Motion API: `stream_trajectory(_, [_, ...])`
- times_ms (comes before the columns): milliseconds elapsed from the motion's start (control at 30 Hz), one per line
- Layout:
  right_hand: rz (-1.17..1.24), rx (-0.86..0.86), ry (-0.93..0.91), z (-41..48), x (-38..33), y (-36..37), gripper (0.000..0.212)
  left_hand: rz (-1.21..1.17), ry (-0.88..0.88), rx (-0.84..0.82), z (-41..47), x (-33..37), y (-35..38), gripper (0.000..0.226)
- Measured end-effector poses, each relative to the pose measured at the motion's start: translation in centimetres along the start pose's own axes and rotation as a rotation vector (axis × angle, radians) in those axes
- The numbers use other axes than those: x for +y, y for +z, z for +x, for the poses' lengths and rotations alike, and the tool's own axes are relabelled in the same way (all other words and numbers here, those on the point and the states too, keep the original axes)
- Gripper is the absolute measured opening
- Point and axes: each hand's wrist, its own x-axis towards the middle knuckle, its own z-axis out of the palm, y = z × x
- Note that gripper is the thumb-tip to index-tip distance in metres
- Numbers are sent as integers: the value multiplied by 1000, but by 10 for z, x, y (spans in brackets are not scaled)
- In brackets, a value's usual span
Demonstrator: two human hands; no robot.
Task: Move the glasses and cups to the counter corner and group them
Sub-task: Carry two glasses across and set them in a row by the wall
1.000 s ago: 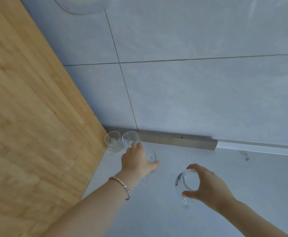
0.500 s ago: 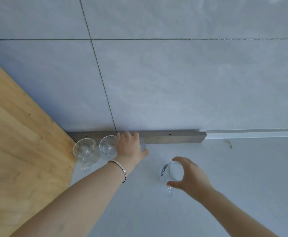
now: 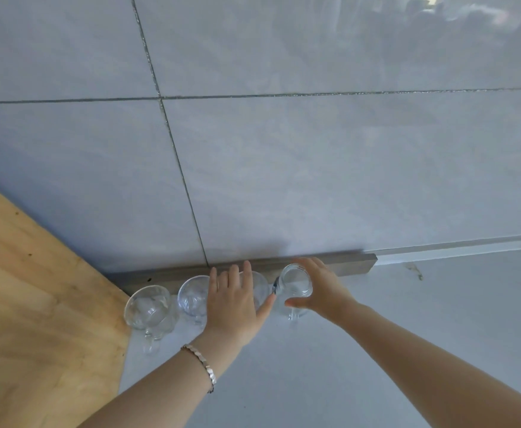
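Note:
Four clear glass cups stand in a row along the wall at the counter corner. The leftmost cup [image 3: 148,307] touches the wooden panel, and a second cup [image 3: 192,296] stands beside it. My left hand [image 3: 234,304] lies over the third cup [image 3: 261,288], fingers across its top and thumb on its right side, hiding most of it. My right hand [image 3: 322,288] grips the rim of the fourth cup [image 3: 296,281], which is right beside the third and close to the wall. The handles of the cups point toward me.
A wooden panel [image 3: 36,304] closes the left side of the corner. A grey tiled wall [image 3: 284,180] rises behind, with a metal strip [image 3: 352,263] along its base. The white counter [image 3: 315,381] extends to the right and toward me.
My right hand has carried its cup back and left, up to the wall beside the third cup. My left hand stays over the third cup in the row.

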Motion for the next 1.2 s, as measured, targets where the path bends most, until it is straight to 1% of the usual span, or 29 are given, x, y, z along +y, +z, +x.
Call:
stream_trajectory(67, [23,-22,51,-8,0,4,99,0,79,89,-10,-1,-13,73])
stream_trajectory(133, [14,-49,100,-21,4,5,101,-2,129,158,-22,1,-26,54])
stream_trajectory(167, [-9,-73,123,-29,8,2,97,-26,143,131,-28,4,-32,43])
stream_trajectory(233, [-96,-176,183,-50,21,-9,76,-123,133,10,-40,17,-43,20])
stream_trajectory(267, [-149,-247,212,-62,30,-18,63,-163,114,-44,-45,28,-44,16])
stream_trajectory(300, [-197,-309,239,-74,39,-28,53,-184,123,-83,-49,40,-44,16])
stream_trajectory(367, [-268,-374,292,-101,62,-53,47,-221,157,-180,-55,70,-43,11])
stream_trajectory(433, [-312,-373,340,-132,90,-81,48,-236,189,-317,-60,109,-44,6])
stream_trajectory(500, [-321,-332,385,-168,126,-112,48,-227,223,-433,-64,156,-45,5])
stream_trajectory(600, [-325,-254,460,-233,191,-163,47,-214,302,-490,-78,237,-49,5])
stream_trajectory(733, [-304,-148,546,-328,282,-233,44,-224,362,-472,-106,358,-51,9])
stream_trajectory(867, [-243,-54,602,-420,365,-297,39,-260,387,-433,-139,479,-53,6])
stream_trajectory(1033, [-204,35,697,-506,451,-359,35,-231,450,-397,-168,605,-57,7])
stream_trajectory(1100, [-194,60,727,-524,477,-379,35,-224,466,-398,-172,641,-57,14])
stream_trajectory(1167, [-167,76,748,-540,519,-405,35,-204,463,-403,-167,696,-51,25])
stream_trajectory(1200, [-159,78,751,-540,528,-410,34,-204,460,-407,-163,705,-51,29])
